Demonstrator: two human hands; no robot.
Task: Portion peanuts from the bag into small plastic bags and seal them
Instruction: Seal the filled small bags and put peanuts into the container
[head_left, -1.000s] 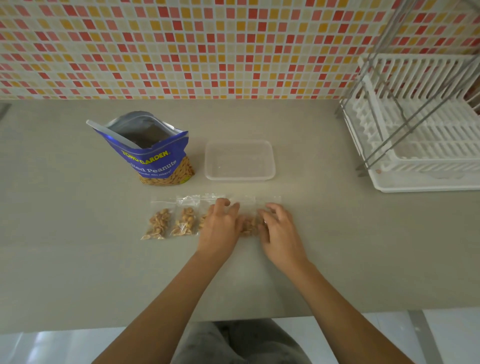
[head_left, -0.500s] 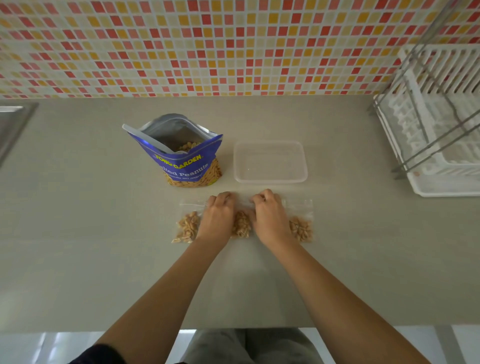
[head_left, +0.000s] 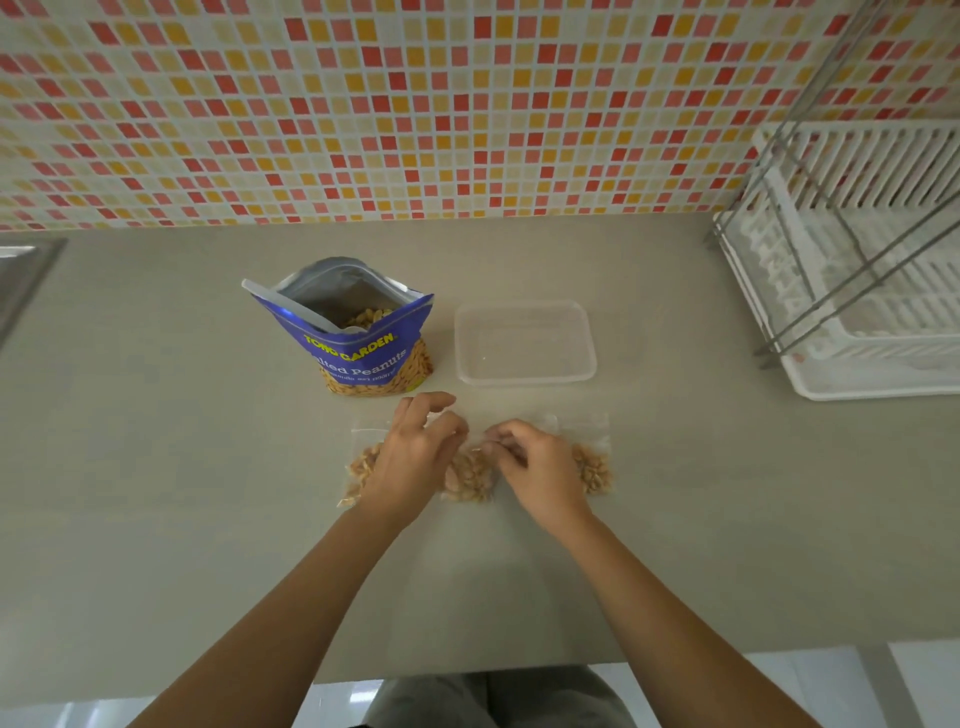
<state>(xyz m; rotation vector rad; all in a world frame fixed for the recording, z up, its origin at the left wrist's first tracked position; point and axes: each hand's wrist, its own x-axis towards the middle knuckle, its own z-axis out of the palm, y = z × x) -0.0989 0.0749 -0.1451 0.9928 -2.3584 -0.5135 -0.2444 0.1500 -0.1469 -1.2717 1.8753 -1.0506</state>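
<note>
We see soft, even, rather dim light on the table, with only faint shadows. Wide-angle distortion bends the tiled wall and dish rack; the fingers look slightly blurred.

Three small bags, one peanut bag, one container, one rack.

Left hand, right hand, both curled, close together

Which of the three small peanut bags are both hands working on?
The middle bag, between the left hand and right hand; both pinch its top, no other bag's.
</note>
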